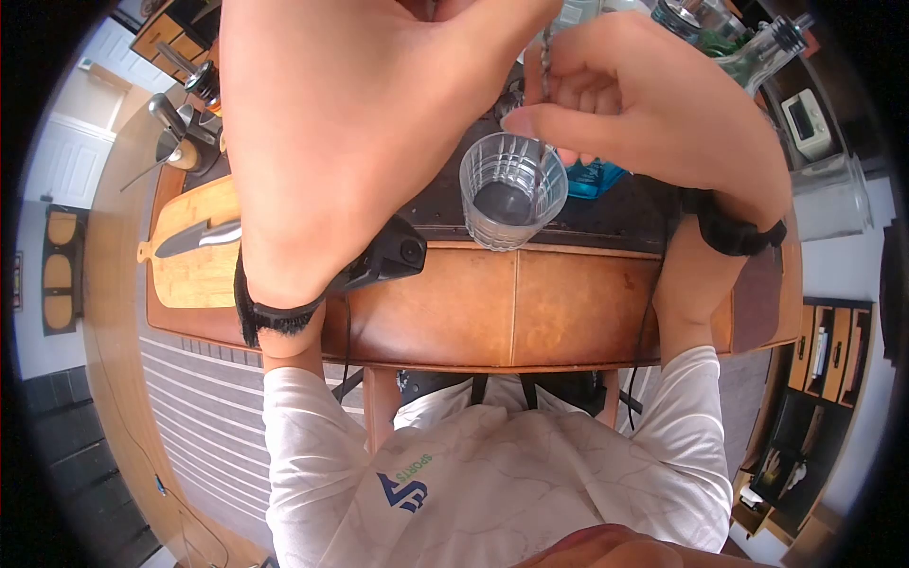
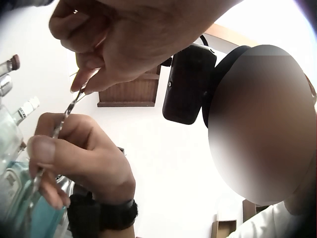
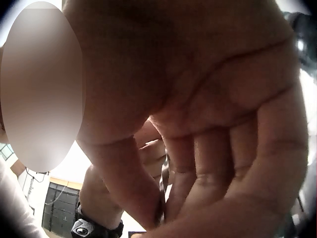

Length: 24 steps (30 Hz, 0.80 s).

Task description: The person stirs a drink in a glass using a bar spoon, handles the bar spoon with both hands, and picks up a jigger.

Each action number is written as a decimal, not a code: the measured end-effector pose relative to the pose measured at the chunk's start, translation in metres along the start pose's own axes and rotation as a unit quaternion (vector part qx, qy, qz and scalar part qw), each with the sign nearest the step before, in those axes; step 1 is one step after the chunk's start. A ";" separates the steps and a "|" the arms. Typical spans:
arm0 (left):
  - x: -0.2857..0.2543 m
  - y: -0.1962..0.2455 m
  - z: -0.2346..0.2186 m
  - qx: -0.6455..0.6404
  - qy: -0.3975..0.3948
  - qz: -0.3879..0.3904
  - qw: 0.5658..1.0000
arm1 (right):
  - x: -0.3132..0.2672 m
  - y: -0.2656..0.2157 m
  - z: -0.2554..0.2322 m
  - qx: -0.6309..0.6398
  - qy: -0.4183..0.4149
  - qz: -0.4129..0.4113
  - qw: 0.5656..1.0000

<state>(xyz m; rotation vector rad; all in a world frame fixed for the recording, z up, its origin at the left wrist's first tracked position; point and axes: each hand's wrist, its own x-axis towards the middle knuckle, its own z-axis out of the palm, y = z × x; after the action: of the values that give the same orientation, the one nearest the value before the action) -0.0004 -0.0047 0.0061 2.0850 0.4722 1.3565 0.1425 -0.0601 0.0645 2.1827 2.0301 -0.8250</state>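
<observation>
A bar spoon [image 1: 545, 62] with a twisted metal stem slants down into a clear cut-glass tumbler [image 1: 502, 204] near the leather-covered table edge. My left hand [image 1: 350, 133] is raised high over the table and pinches the upper end of the stem, seen best in the left wrist view. Lower down, my right hand [image 1: 663, 114] holds the same stem [image 2: 63, 119] between thumb and fingers, just above the glass rim. The spoon's lower part shows through the glass wall. In the right wrist view the palm fills most of the picture, with the stem [image 3: 164, 183] between thumb and fingers.
A blue bottle [image 1: 595, 180] stands right behind the tumbler. Glass bottles, one with a pourer [image 1: 786, 43], crowd the back right. At left lie a wooden cutting board [image 1: 194, 279] and a knife [image 1: 204, 237]. Metal bar tools [image 1: 185, 142] stand behind the board.
</observation>
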 end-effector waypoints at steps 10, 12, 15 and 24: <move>-0.003 0.005 0.009 0.028 0.020 -0.009 0.999 | 0.020 0.047 0.034 0.176 0.125 -0.306 0.927; -0.003 0.007 0.006 0.009 0.009 -0.032 0.999 | 0.013 0.038 0.035 0.136 0.169 -0.313 0.925; -0.001 -0.002 0.001 -0.001 -0.032 0.003 0.999 | -0.006 0.024 0.021 0.053 0.223 -0.232 0.945; 0.002 0.004 -0.001 -0.049 -0.054 -0.058 0.996 | 0.001 0.035 0.006 0.170 -0.019 -0.224 0.959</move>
<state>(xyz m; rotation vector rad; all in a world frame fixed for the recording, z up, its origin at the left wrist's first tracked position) -0.0010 -0.0062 0.0101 2.0081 0.4636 1.1707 0.1729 -0.0663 0.0476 1.8327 2.5728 -1.3387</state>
